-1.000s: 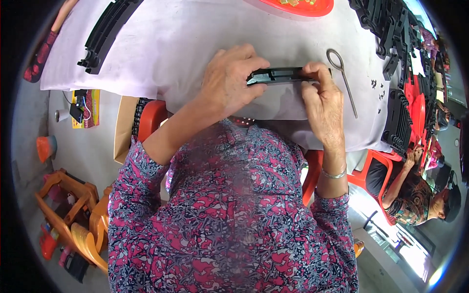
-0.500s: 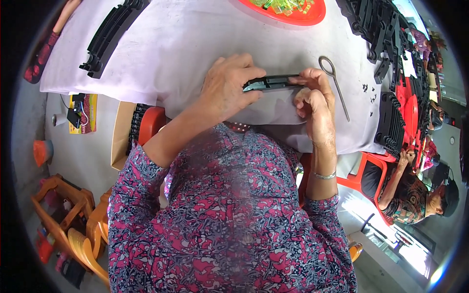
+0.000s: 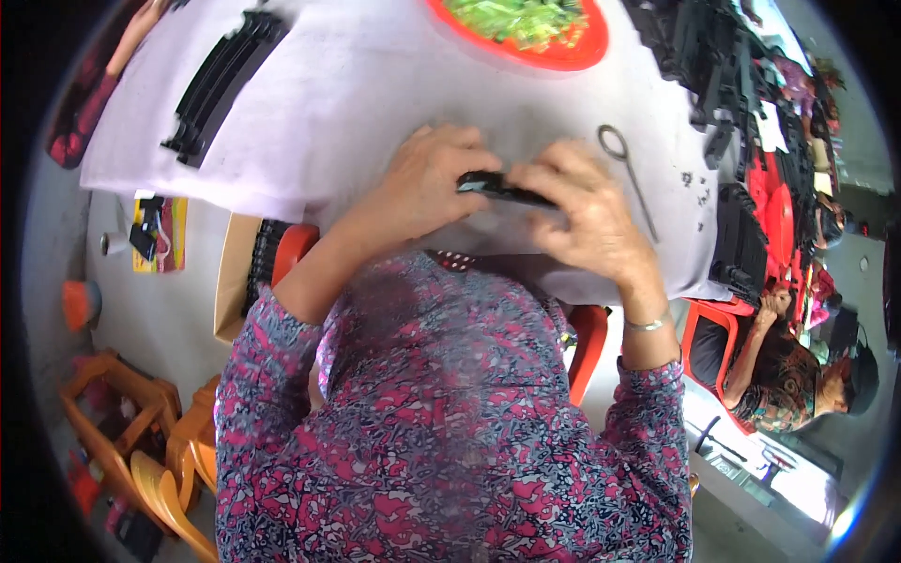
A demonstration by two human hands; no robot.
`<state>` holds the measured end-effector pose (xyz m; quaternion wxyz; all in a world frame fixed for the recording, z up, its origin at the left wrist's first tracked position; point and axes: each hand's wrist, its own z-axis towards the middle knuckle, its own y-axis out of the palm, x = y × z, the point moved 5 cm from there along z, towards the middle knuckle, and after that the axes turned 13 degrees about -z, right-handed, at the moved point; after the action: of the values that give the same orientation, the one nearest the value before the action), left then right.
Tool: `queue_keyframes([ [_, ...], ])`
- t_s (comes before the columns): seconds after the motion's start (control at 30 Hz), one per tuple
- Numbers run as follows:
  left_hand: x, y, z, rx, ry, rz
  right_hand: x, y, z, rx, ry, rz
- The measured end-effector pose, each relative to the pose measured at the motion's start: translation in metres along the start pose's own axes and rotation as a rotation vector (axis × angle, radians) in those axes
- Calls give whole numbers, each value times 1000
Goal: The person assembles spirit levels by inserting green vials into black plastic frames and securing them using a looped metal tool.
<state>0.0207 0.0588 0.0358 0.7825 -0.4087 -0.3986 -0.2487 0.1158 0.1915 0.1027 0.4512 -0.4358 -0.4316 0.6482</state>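
Both my hands on one black plastic strip (image 3: 497, 190), held low over the near edge of the white-covered table (image 3: 357, 84), right in front of my chest. Left hand (image 3: 427, 183) curled over its left end, fingers bent and pinching it; thumb side hidden under the hand. Right hand (image 3: 587, 220) covers the strip's right half, fingers close together and pressed down on it, so only the mid/left bit of the strip shows.

Around: metal pin w/ loop end (image 3: 631, 178) lying just right of my right hand, not touching. Few small black bits near it. Red tray (image 3: 572, 56) w/ green pieces at far edge, well apart. Stack of long black rails (image 3: 221, 84) far left on the cloth. Pile of black parts (image 3: 713, 66) far right. Another person (image 3: 798, 375) seated at lower right by red chair (image 3: 713, 328). Orange stools (image 3: 141, 441) on floor at left.
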Motion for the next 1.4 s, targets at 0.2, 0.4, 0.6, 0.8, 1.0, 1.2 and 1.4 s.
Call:
queue_keyframes([
  [0.2, 2, -9, -2, -1, -13, -6, -4, 34, 11, 15, -251, -43],
  [0.4, 6, -7, 1, -16, -85, -35, 4, 41, 9, 103, -294, 35],
  [0.6, 1, -1, 4, -9, -63, -56, 8, 45, 5, 115, -287, 30],
  [0.8, 5, -3, 5, 18, -70, -51, 6, 46, 7, 85, -263, 19],
  [1.0, 2, -8, 4, 13, -90, -56, 6, 51, 8, 24, -241, 3],
  [1.2, 1, -13, -9, 49, -90, -7, -2, 47, 5, 51, -286, 22],
  [1.4, 6, -19, 1, -9, 45, -95, 4, 13, -10, 6, -33, 218],
])
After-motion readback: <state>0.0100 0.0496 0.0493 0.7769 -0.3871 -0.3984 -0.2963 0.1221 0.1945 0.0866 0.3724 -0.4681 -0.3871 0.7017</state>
